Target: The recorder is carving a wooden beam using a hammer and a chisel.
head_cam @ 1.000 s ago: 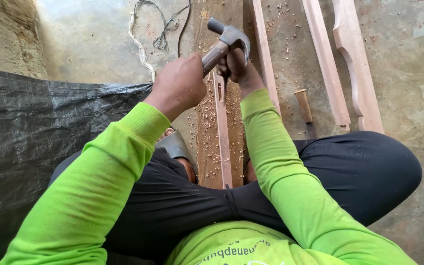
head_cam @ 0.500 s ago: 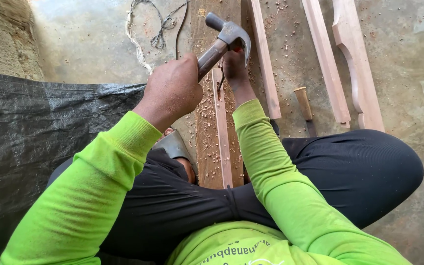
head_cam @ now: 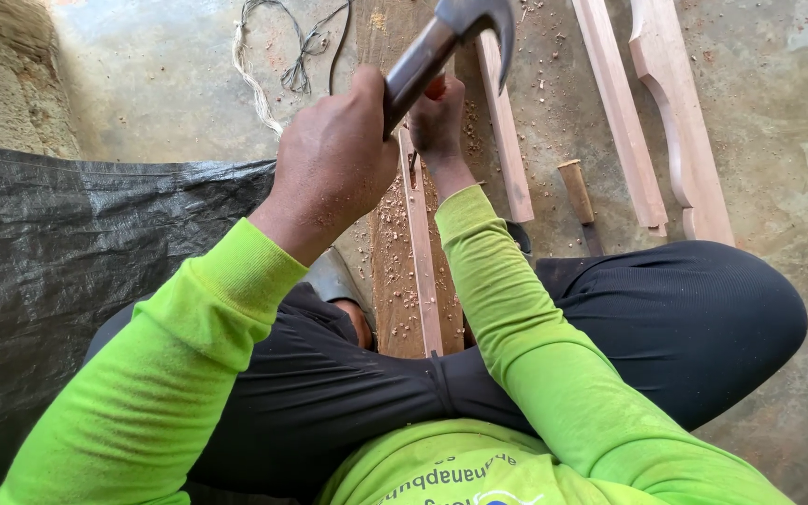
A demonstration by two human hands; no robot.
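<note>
Left hand (head_cam: 334, 164) round hammer (head_cam: 441, 42) — raised.

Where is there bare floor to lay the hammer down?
Bare concrete lies between the black sheet and the cord. It is crowded around the hammer and board, with wooden strips right.

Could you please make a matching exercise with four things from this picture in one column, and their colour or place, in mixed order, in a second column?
Things:
1. hammer
2. black plastic sheet
3. curved wooden piece
4. white cord

Places or states:
A. spread on the ground at the left
B. lying loose on the concrete, upper left
C. raised in the left hand
D. lying on the floor at the upper right

Pairs: 1-C, 2-A, 3-D, 4-B
</note>
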